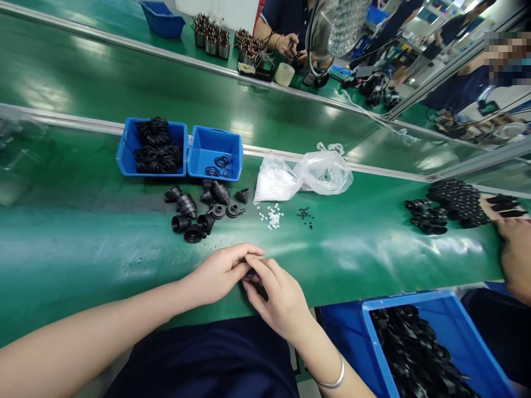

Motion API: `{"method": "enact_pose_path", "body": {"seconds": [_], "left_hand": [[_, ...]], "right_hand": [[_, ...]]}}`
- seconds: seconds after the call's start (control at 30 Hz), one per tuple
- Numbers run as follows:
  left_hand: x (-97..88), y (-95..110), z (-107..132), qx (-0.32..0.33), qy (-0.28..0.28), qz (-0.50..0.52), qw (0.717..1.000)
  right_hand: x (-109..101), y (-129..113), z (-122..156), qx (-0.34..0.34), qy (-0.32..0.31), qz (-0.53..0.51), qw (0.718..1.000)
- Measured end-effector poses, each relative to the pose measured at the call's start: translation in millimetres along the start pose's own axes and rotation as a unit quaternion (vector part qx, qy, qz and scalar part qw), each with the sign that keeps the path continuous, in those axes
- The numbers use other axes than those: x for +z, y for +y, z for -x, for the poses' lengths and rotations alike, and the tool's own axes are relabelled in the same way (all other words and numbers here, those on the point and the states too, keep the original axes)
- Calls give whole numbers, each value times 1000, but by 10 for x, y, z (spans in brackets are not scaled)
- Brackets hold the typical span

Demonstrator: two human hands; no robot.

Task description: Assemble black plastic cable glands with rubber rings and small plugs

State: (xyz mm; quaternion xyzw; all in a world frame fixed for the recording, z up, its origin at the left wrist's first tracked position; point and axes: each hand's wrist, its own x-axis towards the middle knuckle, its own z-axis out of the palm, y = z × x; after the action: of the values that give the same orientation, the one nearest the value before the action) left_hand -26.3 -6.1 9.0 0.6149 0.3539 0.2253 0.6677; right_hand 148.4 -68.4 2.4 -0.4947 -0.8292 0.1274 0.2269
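Over the near edge of the green bench, my left hand (pixel 218 272) and my right hand (pixel 280 296) meet fingertip to fingertip. Both are closed around a small black part (pixel 251 274), mostly hidden by my fingers, so its exact kind does not show. Just beyond my left hand lies a loose group of black plastic fittings (pixel 186 205), some cup-shaped, some ribbed. Past my fingertips are a scatter of small white pieces (pixel 274 216) and a smaller scatter of tiny black pieces (pixel 305 214).
Two blue bins stand at the back: one with bundled black rings (pixel 160 157), one with few rings (pixel 224 161). Beside them lies a plastic bag of white pieces (pixel 276 179). A blue crate (pixel 460 326) of black parts sits lower right. Another person's hand (pixel 516 257) reaches near black parts (pixel 454 202).
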Motion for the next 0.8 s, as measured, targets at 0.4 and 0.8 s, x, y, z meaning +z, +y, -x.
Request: {"method": "enact_pose_path", "body": {"seconds": [0.4,0.8], "left_hand": [[-132,163,41,146,88,-361,917],[-222,105,-210,136,207,-621,744]], "right_hand": [[-333,583,157,222,133,40,965],[-660,1282,337,304,260,31,916]]}}
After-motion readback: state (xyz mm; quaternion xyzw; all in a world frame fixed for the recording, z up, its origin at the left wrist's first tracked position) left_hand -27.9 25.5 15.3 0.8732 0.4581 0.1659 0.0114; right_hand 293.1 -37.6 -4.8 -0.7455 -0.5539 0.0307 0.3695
